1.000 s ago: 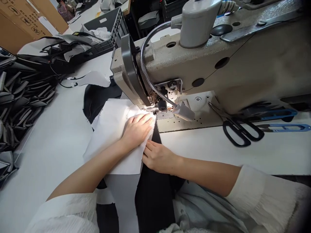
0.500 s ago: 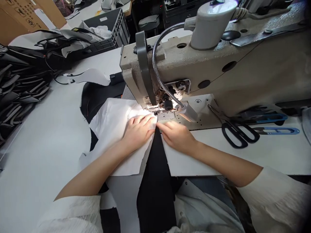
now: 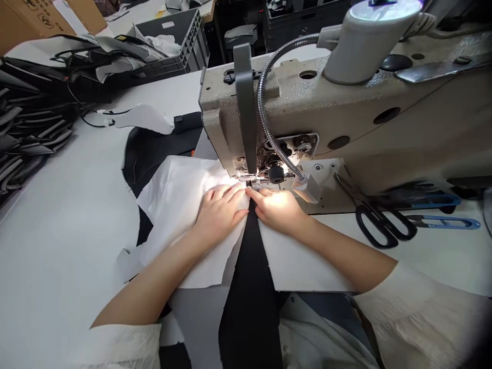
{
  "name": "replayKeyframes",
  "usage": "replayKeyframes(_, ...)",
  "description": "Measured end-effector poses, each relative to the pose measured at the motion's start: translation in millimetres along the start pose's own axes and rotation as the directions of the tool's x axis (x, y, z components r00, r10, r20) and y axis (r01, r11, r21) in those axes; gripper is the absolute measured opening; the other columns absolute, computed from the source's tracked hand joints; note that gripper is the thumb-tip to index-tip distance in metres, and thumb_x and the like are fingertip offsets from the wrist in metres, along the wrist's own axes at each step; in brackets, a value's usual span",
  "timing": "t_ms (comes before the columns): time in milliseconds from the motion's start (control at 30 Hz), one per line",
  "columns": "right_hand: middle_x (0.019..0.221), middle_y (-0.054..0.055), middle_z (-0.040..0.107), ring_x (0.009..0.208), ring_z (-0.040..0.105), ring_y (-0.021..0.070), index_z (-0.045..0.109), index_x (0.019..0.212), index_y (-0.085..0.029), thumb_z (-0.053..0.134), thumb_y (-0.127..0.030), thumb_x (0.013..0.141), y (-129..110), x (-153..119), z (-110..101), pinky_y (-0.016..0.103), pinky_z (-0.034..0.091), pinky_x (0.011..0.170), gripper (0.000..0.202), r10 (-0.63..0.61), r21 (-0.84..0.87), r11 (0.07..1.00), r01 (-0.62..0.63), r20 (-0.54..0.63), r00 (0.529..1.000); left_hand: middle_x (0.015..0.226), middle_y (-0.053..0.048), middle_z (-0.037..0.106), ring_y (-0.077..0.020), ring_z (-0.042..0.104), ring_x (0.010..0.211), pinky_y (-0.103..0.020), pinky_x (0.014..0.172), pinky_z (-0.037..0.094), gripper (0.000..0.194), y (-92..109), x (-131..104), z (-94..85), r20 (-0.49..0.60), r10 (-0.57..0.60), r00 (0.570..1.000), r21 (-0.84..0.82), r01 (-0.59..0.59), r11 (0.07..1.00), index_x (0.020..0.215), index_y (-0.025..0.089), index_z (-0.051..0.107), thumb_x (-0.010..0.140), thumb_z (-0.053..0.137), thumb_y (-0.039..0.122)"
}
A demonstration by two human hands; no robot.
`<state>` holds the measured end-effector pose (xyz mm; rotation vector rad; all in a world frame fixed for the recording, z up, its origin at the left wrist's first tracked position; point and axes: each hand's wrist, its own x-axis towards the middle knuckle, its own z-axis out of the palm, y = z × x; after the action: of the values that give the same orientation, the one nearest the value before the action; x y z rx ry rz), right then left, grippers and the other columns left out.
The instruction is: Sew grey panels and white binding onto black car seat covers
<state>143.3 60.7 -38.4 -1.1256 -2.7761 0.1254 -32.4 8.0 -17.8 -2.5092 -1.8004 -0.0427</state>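
My left hand (image 3: 220, 211) lies flat, fingers outstretched, on a piece of thin white fabric (image 3: 169, 192). Under the white piece are a grey mesh-textured layer (image 3: 231, 266) and a long black fabric panel (image 3: 248, 287), which hangs over the table's front edge. My right hand (image 3: 280, 209) rests at the right side of the black panel. Its index finger reaches to the fabric edge beside my left fingertips, its thumb apart and the other fingers curled. Just beyond both hands is the lit needle area of the sewing machine (image 3: 223, 118); the needle itself is hard to make out.
Black-handled scissors (image 3: 384, 223) and blue thread snips (image 3: 449, 222) lie to the right. A flexible metal lamp neck (image 3: 263, 97) curves down the machine head. Stacked dark and grey pieces (image 3: 26, 128) fill the left, with a grey crate (image 3: 192, 46) and a cardboard box (image 3: 86, 15) behind.
The view has shifted slightly, so the machine sits further right. My right hand has edged closer to my left fingertips and the needle area. My left hand still lies on the white fabric.
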Motion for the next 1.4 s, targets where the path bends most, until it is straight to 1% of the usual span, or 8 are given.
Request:
replayKeyframes(200, 0.088, 0.006, 0.059, 0.077, 0.053, 0.0181, 0.057, 0.121, -0.018, 0.043, -0.014, 0.087, 25.3, -27.6, 3.5, 0.027, 0.04, 0.069, 0.037, -0.065, 0.076, 0.994, 0.077, -0.149, 0.987, 0.133, -0.005, 0.053, -0.0251, 0.043, 0.123, -0.042, 0.098, 0.035, 0.034, 12.3, 14.5, 1.6, -0.049, -0.086, 0.995, -0.011, 0.086, 0.996, 0.122, 0.022, 0.054, 0.093, 0.039, 0.034)
replayKeyframes(300, 0.109, 0.01, 0.057, 0.099, 0.052, 0.0221, 0.054, 0.125, -0.021, 0.05, -0.017, 0.086, 38.2, -59.8, -6.6, 0.035, 0.04, 0.088, 0.039, -0.259, 0.207, 0.937, 0.282, -0.133, 0.957, 0.127, -0.011, 0.055, -0.0295, 0.05, 0.113, -0.042, 0.089, 0.041, 0.041, 23.3, 11.6, -7.3, 0.02, -0.137, 0.99, 0.03, 0.136, 0.99, 0.121, 0.018, 0.053, 0.089, 0.044, 0.043)
replayKeyframes(433, 0.141, 0.013, 0.037, 0.131, 0.03, 0.0292, 0.052, 0.128, -0.024, 0.065, -0.038, 0.081, 35.1, -87.5, -16.4, 0.048, 0.028, 0.104, 0.051, -0.579, 0.268, 0.777, 0.57, -0.049, 0.814, 0.118, -0.017, 0.056, -0.0325, 0.057, 0.097, -0.038, 0.069, 0.048, 0.077, 41.0, -4.4, -24.7, 0.262, -0.155, 0.953, 0.074, 0.141, 0.987, 0.14, 0.011, 0.032, 0.078, 0.054, 0.052)
replayKeyframes(633, 0.114, 0.008, 0.06, 0.106, 0.054, 0.0176, 0.059, 0.115, -0.021, 0.044, -0.014, 0.093, -23.5, -62.6, 0.0, 0.035, 0.038, 0.097, 0.028, -0.784, 0.055, 0.575, 0.816, -0.247, 0.569, 0.114, -0.017, 0.059, -0.0268, 0.065, 0.08, -0.035, 0.061, 0.05, 0.074, 44.3, -2.3, -33.4, 0.474, -0.24, 0.847, 0.186, 0.17, 0.968, 0.146, 0.012, 0.016, 0.078, 0.044, 0.018)
replayKeyframes(900, 0.123, 0.017, 0.055, 0.115, 0.05, 0.0369, 0.056, 0.121, -0.012, 0.054, -0.03, 0.085, -58.3, -62.0, 20.0, 0.054, 0.037, 0.097, 0.041, -0.588, 0.036, 0.779, 0.626, -0.303, 0.75, 0.141, -0.004, 0.045, -0.0203, 0.052, 0.119, -0.029, 0.094, 0.043, 0.064, -0.1, 11.6, -43.0, 0.554, -0.034, 0.832, -0.165, 0.149, 0.975, 0.147, 0.024, 0.021, 0.084, 0.03, 0.015)
replayKeyframes(967, 0.123, 0.019, 0.055, 0.114, 0.051, 0.0382, 0.058, 0.119, -0.009, 0.051, -0.028, 0.085, -59.1, -65.3, 20.8, 0.055, 0.037, 0.097, 0.039, -0.543, 0.01, 0.82, 0.572, -0.301, 0.784, 0.135, -0.006, 0.052, -0.0211, 0.057, 0.112, -0.029, 0.09, 0.045, 0.067, 0.1, 15.5, -42.7, 0.58, -0.025, 0.814, -0.175, 0.154, 0.972, 0.148, 0.022, 0.016, 0.083, 0.03, 0.015)
replayKeyframes(1067, 0.117, 0.018, 0.059, 0.111, 0.054, 0.0359, 0.062, 0.112, -0.008, 0.044, -0.019, 0.089, -58.3, -66.3, 20.3, 0.052, 0.041, 0.095, 0.031, -0.494, -0.027, 0.855, 0.518, -0.346, 0.797, 0.108, -0.008, 0.068, -0.0221, 0.066, 0.086, -0.03, 0.077, 0.048, 0.073, 8.5, 22.2, -40.1, 0.621, -0.079, 0.78, -0.12, 0.193, 0.974, 0.149, 0.019, 0.011, 0.08, 0.033, 0.013)
replayKeyframes(1400, 0.116, 0.018, 0.059, 0.11, 0.054, 0.0321, 0.062, 0.109, -0.008, 0.041, -0.016, 0.091, -52.1, -57.6, 29.5, 0.049, 0.04, 0.096, 0.029, -0.444, -0.037, 0.881, 0.472, -0.413, 0.795, 0.132, -0.012, 0.054, -0.0244, 0.056, 0.113, -0.033, 0.093, 0.044, 0.068, 8.9, 33.2, -30.8, 0.534, -0.101, 0.84, -0.136, 0.203, 0.97, 0.147, 0.014, 0.024, 0.079, 0.032, 0.012)
